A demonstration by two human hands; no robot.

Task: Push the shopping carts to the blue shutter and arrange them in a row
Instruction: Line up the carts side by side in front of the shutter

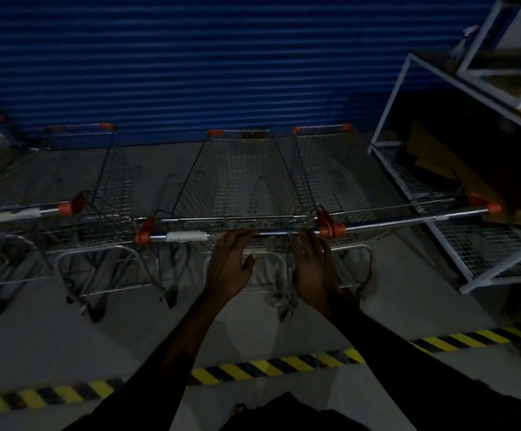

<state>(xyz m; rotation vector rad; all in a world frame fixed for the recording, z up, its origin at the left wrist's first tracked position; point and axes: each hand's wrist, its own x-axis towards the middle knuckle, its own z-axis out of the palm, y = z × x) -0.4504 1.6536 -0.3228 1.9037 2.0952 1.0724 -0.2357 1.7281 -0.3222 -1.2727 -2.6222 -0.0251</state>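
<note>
Three wire shopping carts with orange handle caps stand side by side, their fronts toward the blue shutter [190, 57]. The middle cart [240, 181] is straight in front of me. My left hand [231, 259] and my right hand [312, 259] lie on its metal handle bar [277, 234], fingers stretched over the bar, thumbs loose below it. The left cart [103, 188] stands apart from it with a gap between them. The right cart [340, 181] sits close against the middle one, and its handle bar [408, 219] runs off to the right.
A white metal rack [408, 169] with mesh shelves and cardboard stands at the right, close to the right cart. Yellow-and-black hazard tape [253, 368] crosses the grey floor near my feet. The scene is dim.
</note>
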